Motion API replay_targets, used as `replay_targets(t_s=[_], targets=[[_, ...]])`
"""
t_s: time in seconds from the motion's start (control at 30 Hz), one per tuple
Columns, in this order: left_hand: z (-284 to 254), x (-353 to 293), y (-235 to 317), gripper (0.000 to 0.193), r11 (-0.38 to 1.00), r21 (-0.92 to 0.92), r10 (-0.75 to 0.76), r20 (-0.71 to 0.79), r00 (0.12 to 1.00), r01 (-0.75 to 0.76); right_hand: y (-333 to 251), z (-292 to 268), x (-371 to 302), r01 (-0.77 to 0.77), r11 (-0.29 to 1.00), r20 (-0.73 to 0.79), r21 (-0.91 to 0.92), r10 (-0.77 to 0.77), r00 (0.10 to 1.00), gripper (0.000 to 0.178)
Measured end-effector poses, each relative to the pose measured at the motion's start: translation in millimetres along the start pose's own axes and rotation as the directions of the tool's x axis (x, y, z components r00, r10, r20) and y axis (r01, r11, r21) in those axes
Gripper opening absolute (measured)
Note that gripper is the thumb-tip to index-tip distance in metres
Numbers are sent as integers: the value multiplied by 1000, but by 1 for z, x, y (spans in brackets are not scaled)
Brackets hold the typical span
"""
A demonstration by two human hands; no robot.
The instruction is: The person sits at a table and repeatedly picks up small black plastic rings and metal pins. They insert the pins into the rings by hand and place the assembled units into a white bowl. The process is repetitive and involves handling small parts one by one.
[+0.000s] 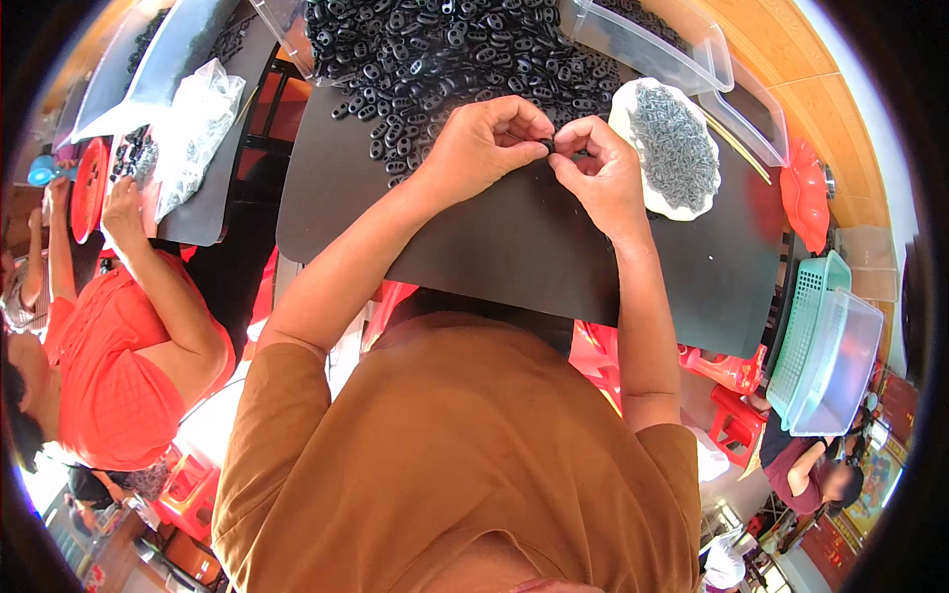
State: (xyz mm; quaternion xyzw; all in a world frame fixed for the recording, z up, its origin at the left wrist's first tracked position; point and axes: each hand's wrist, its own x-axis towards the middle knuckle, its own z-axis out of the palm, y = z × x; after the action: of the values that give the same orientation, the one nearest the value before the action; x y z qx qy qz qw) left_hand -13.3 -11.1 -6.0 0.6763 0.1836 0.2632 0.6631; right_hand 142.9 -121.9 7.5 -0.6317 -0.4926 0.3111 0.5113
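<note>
Over the dark table (474, 247), my left hand (482, 148) and my right hand (601, 176) meet fingertip to fingertip. Between them is a small black plastic piece (548, 145), pinched from both sides and mostly covered by the fingers. Just beyond my hands spreads a big heap of black oval plastic pieces with two holes (435, 59). To the right of my right hand stands a white bowl (623, 104) full of small grey metal parts that look like springs (674, 146). Whether my right fingers also hold one of these is hidden.
Clear plastic bins (662, 54) lie along the table's far edge. A red dish (806, 193) and a green basket (806, 326) are off to the right. On the left, a person in red (138, 366) works at another table with a clear bag (201, 133). Red stools (736, 425) stand below.
</note>
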Motion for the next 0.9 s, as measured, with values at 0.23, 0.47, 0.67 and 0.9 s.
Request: replay_targets(t_s=[0.23, 0.47, 0.67, 0.9], targets=[[0, -1, -1, 14, 999, 35, -5, -2, 1000, 5, -4, 1, 0, 6, 1000, 6, -30, -5, 1000, 18], [2, 0, -2, 13, 996, 84, 22, -20, 1000, -20, 0, 7, 0, 60, 994, -75, -91, -67, 995, 21], [3, -2, -3, 11, 991, 126, 49, -30, 998, -45, -1, 11, -1, 68, 990, -106, -127, -81, 991, 23], [3, -1, -4, 10, 997, 82, 12, -58, 998, -7, -2, 15, -2, 32, 994, -149, -104, -47, 988, 20]])
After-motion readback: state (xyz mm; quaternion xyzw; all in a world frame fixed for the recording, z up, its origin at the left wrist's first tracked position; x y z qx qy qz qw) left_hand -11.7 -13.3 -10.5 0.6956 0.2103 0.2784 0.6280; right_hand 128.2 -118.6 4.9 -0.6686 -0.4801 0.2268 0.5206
